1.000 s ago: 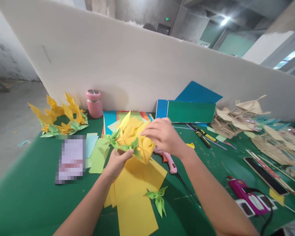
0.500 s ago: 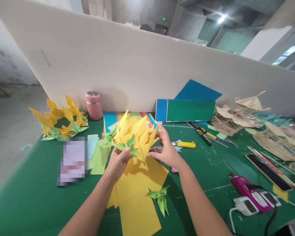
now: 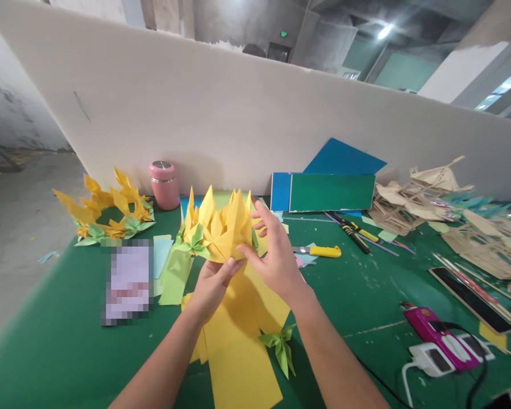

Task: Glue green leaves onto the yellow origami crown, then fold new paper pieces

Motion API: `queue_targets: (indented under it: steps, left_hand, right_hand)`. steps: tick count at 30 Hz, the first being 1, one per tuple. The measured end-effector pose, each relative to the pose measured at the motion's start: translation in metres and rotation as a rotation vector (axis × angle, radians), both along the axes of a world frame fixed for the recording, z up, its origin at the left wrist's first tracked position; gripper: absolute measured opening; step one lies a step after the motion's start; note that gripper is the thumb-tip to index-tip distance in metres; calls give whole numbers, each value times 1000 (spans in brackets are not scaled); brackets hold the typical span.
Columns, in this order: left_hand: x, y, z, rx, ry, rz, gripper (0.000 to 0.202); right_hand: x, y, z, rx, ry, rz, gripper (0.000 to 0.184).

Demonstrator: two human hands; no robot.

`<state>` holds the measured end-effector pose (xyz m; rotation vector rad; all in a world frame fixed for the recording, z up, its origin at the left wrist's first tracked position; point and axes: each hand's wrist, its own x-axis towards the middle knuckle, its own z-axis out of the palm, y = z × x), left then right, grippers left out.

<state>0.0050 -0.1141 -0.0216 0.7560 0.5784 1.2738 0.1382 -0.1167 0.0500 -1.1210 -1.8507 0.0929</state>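
a folded paper crown (image 3: 219, 236), its crisp yellow petals rising to points over creased green leaves (image 3: 198, 241), hung above smooth flat yellow sheets (image 3: 242, 363) at its six o'clock. the left hand (image 3: 215, 287) pinched its lower edge from beneath; the right hand (image 3: 276, 261) curved at three o'clock, thumb and fingers spread, firm contact impossible to tell. a star-shaped loose leaf (image 3: 282, 347) lay at five, a spiky orange-yellow ring (image 3: 121, 200) at nine, a glossy rounded pink flask (image 3: 165, 190) at ten.
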Motion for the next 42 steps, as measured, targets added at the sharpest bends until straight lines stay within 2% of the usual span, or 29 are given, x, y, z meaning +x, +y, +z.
queue_targets:
  steps: [3,5,7,8,10,12,14,16,18,20,22,25,29,33,37,40,42]
  left_hand:
    - [0,3,4,-6,-57,15,37]
    - [-1,5,4,-26,-54,55,39]
    - [-2,7,3,-43,-37,77,40]
    - [-3,7,2,-49,-31,84,40]
    - [-3,8,2,-60,-24,100,41]
    - [-3,8,3,-81,-11,117,41]
    - [-3,8,3,-107,7,138,39]
    - [-3,9,3,-122,18,162,37]
    - [-4,10,1,-119,14,189,33]
    - [-5,11,-1,-109,10,199,31]
    - [-6,11,-2,-93,8,197,29]
    - [-6,11,-2,-68,-4,195,25]
    - [-5,10,-2,-70,-31,196,20]
    - [-4,9,1,-83,-69,171,19]
    - [-4,9,2,-77,-132,103,9]
    - [-2,10,3,-70,-158,34,7]
    - [-1,9,4,-81,-156,35,6]
  right_hand:
    - [9,-8,-1,13,-13,-75,64]
    - [26,-13,-4,-43,-26,-133,45]
    - [49,-20,-10,-139,-2,-251,26]
    - [61,-23,-15,-208,1,-343,22]
    - [82,-33,-26,-414,-28,-542,25]
    - [97,-42,-39,-668,-24,-659,27]
    - [104,-49,-51,-904,36,-591,26]
    - [105,-52,-60,-988,131,-480,25]
    - [103,-51,-65,-996,172,-418,23]
    - [103,-49,-67,-995,180,-418,23]
    - [107,-50,-68,-1013,211,-425,23]
    - [117,-59,-64,-1047,344,-347,21]
    - [121,-74,-53,-913,593,-109,27]
    - [106,-75,-42,-877,627,99,23]
    - [81,-68,-34,-880,580,90,37]
    - [60,-62,-25,-786,478,65,43]
    - [46,-59,-15,-692,366,75,43]
